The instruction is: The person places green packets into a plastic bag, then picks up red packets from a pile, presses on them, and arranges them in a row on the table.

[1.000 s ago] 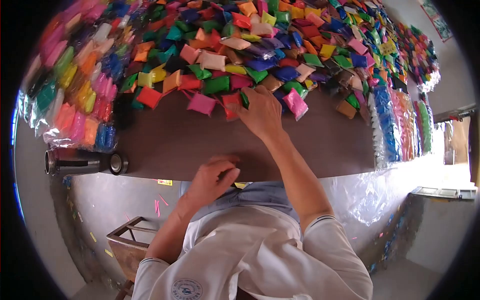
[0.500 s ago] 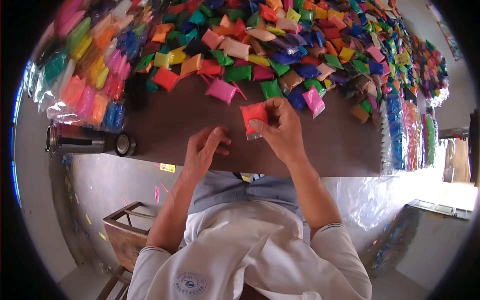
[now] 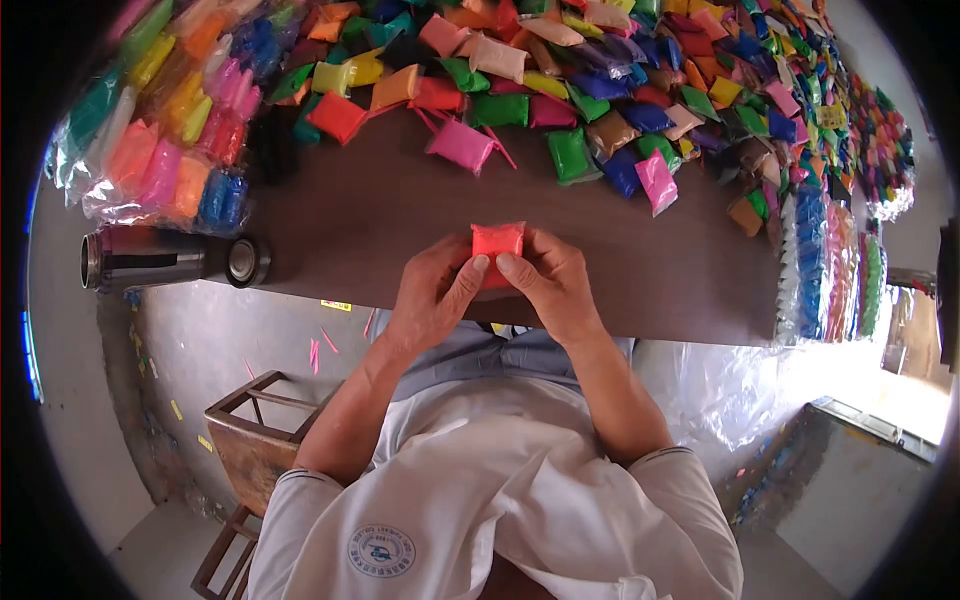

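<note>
Between both hands, over the near part of the brown table (image 3: 370,220), is a small red plastic packet (image 3: 498,241) with soft-looking contents. My left hand (image 3: 438,285) grips its left side, thumb pressed on the front face. My right hand (image 3: 552,278) closes on the right side in the same way, and the two thumbs lie close together. The fingers behind the packet are hidden. Beyond the hands, a pink packet (image 3: 461,147) and a green packet (image 3: 571,156) lie at the near edge of a large heap of colourful packets (image 3: 610,90).
Clear bags of coloured packets (image 3: 160,150) are stacked at the left. A metal flask (image 3: 150,257) lies on its side near a round lid (image 3: 243,262). Bagged rows of packets (image 3: 825,265) stand at the right edge. A wooden chair (image 3: 255,450) is at the lower left.
My left hand, empty before, has come to the red packet and taken its left side. My right hand has brought the packet slightly down and left, in front of my body.
</note>
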The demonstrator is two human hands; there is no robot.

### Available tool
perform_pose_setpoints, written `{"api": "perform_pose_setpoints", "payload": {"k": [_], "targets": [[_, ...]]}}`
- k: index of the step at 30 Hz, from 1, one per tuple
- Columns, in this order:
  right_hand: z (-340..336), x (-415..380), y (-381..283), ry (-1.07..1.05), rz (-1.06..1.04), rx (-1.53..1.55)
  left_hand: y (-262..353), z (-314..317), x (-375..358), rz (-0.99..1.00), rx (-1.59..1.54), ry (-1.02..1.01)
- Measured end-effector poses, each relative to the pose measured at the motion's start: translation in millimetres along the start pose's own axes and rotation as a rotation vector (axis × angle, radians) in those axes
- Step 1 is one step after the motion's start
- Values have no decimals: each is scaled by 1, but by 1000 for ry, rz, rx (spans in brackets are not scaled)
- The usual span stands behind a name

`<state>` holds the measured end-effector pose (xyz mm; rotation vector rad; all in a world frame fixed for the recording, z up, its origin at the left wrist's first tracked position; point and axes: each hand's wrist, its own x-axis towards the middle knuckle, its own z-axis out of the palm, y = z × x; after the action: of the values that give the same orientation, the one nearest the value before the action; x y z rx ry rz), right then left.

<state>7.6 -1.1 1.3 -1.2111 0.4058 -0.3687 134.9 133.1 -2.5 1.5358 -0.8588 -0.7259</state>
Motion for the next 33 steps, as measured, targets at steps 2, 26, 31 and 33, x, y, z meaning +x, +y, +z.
{"api": "perform_pose_setpoints", "payload": {"k": [2,26,31,33], "targets": [[1,-1,0,27,-14,5,1,0,0,-5,-1,-13],[13,-1,7,122,3,124,5,2,-2,115,130,-43],[14,-6,-8,93,45,155,-1,-1,-2,144,167,-26],[13,-9,-6,98,37,188,5,-1,-2,138,196,-44]]}}
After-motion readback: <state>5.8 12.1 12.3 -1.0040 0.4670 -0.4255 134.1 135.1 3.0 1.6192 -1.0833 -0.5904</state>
